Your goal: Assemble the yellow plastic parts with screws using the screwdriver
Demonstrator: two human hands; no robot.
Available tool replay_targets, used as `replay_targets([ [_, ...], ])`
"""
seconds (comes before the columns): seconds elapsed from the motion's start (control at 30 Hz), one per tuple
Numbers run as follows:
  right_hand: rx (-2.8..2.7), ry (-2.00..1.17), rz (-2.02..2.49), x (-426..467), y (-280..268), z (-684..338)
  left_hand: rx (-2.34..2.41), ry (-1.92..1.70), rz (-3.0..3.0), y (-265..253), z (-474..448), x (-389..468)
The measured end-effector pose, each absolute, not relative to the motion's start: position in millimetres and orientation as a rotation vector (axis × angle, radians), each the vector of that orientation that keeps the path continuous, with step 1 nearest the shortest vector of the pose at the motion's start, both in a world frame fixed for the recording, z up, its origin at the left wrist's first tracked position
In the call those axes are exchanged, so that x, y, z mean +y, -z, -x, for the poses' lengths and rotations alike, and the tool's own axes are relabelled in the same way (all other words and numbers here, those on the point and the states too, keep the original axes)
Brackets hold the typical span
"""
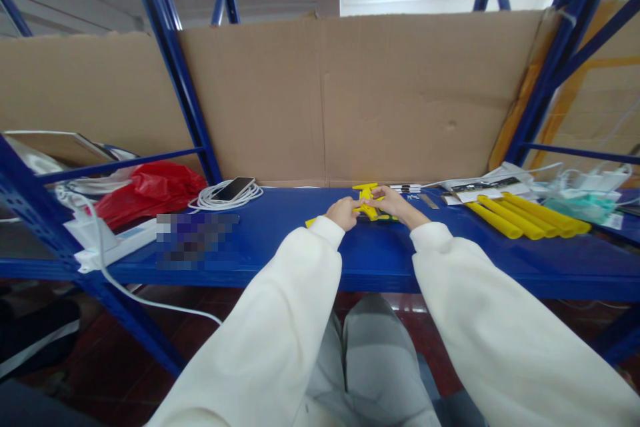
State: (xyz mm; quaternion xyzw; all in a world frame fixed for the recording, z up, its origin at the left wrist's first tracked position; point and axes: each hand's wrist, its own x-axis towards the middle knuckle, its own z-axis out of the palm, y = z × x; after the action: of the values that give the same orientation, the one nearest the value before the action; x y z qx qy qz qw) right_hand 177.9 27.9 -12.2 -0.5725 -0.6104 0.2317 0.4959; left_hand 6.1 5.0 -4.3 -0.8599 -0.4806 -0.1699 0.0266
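A bright yellow plastic part [371,212] with several projecting arms is between my hands, just above the blue shelf. My left hand [343,214] has its fingers closed on the part's left side. From the other side my right hand [393,203] pinches it, and the fingers cover some of its shape. A yellow end [311,222] pokes out by my left wrist; what it belongs to is hidden. Under my right hand lies a thin yellow-green strip [389,217], partly covered. Just beyond are a few black-and-white pens [405,189] and a small flat metal piece [429,201].
Several yellow tubes [510,219] lie at right beside papers [483,188] and a tangle of white cables. A phone [234,189] rests on a coiled white cable [203,202] at left, near a red bag [155,192] and a power strip [120,243]. Cardboard [390,100] stands behind.
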Motion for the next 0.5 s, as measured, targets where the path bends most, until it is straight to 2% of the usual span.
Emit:
replay_targets([
  [0.2,-1.416,-0.56,1.382,23,4,-175,-1.465,0.64,2.648,5,-6,6],
  [0.5,-1.438,-0.793,1.339,20,1,-177,-1.397,0.69,2.674,3,-8,3],
])
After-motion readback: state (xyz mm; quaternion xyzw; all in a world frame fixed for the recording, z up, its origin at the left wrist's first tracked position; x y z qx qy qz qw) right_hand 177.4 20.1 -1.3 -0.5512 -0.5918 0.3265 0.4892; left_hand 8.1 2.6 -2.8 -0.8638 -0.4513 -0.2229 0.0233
